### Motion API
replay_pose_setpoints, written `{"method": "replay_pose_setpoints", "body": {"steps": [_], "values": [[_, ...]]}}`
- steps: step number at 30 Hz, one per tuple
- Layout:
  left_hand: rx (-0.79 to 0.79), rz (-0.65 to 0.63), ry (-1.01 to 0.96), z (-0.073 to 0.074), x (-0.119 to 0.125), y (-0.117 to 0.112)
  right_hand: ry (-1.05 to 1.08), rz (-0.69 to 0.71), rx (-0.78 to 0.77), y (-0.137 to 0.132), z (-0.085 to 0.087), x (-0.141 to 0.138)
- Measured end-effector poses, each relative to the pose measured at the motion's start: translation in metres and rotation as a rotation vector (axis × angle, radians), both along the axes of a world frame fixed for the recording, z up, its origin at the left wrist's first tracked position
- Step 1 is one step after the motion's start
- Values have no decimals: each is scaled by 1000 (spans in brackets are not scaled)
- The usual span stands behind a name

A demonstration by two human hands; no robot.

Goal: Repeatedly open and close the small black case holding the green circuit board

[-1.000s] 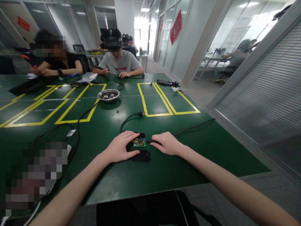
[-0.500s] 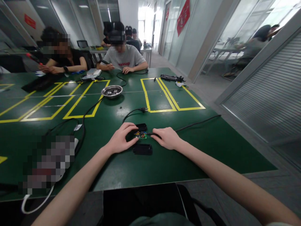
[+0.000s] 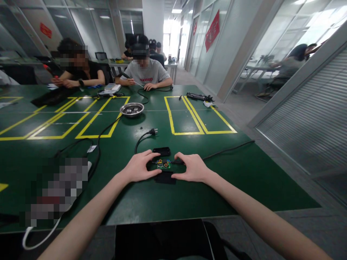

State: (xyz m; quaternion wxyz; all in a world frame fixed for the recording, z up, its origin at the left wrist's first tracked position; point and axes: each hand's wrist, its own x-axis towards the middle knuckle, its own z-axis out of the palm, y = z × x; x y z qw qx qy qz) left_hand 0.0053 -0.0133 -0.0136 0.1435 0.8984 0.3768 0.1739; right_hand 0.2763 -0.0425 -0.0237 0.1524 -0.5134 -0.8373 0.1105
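Note:
A small green circuit board (image 3: 163,164) with copper coils lies on the table between my two hands, a black cable running off each end. My left hand (image 3: 139,167) is open around its left side, thumb and fingers apart. On the other side my right hand (image 3: 193,167) is also open, its thumb near the lower black case half (image 3: 165,177). Beyond the board lies the upper black case half (image 3: 162,151). A black power plug (image 3: 153,131) rests on its cord past my left hand; the right-hand cable (image 3: 229,149) stretches to the table's right edge.
A steel bowl (image 3: 132,109) with metal parts sits farther back on the green table (image 3: 130,211). At the left is a blurred-out object (image 3: 58,191) with a white cord. A small black tripod (image 3: 199,96) lies far back. Two people sit across the table.
My right hand has let go of the cable beside the board and spread its fingers. The plug has shifted left, and my left fingers have come away from the board. The view has tilted slightly up.

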Motion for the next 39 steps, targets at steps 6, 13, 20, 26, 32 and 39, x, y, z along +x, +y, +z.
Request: {"method": "replay_pose_setpoints", "body": {"steps": [6, 13, 20, 26, 32, 39], "values": [[2, 45, -36, -3, 5, 6, -58, -134, 34, 6, -5, -10], [-68, 68, -177, -3, 0, 15, -18, -111, 44, 20, -8, -4], [-84, 34, -310, 9, -8, 9, 252, -19, 153, 16, -13, 7], [-269, -37, -303, 16, -8, -2, 325, 124, 217, 7, -14, 10], [-442, 9, -376, 15, -10, -1, 336, 80, 243, 5, -13, 8], [-746, -201, -229, 24, -11, -7, 338, 343, 157, -10, -14, 13]]}}
